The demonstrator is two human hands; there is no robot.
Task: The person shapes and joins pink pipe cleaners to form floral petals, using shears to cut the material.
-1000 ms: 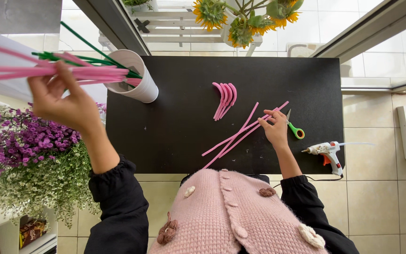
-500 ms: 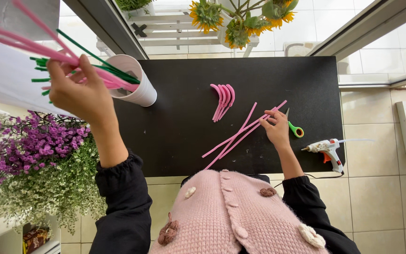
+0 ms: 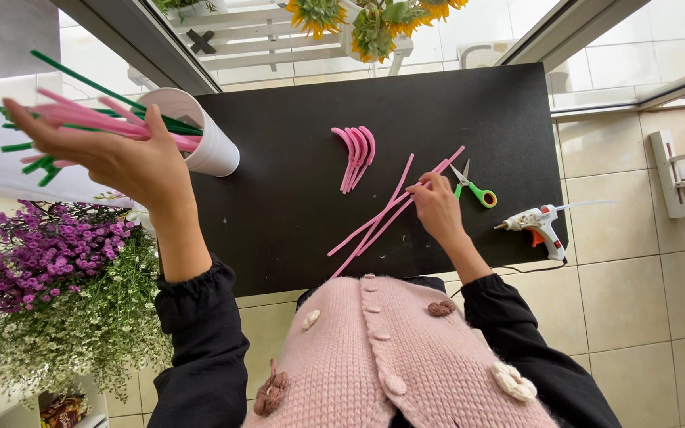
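My left hand (image 3: pixel 124 162) curls around pink stems (image 3: pixel 93 119) in the white cup (image 3: pixel 204 143); my right hand (image 3: pixel 436 204) pinches the long pink strips (image 3: pixel 382 218).

Left hand re-angled at the cup; bundle of stems swung round.

I note the left hand (image 3: pixel 132 162) has moved from a grip with fingers closed around the pink stems (image 3: pixel 101 119) to a flatter, more spread pose, wrist now turned toward the white cup (image 3: pixel 200 143). The pink stems tilted steeply up-left half a second ago; now they lie nearly level again. The green stems (image 3: pixel 81 79) now fan out more plainly above and beside the fingers.
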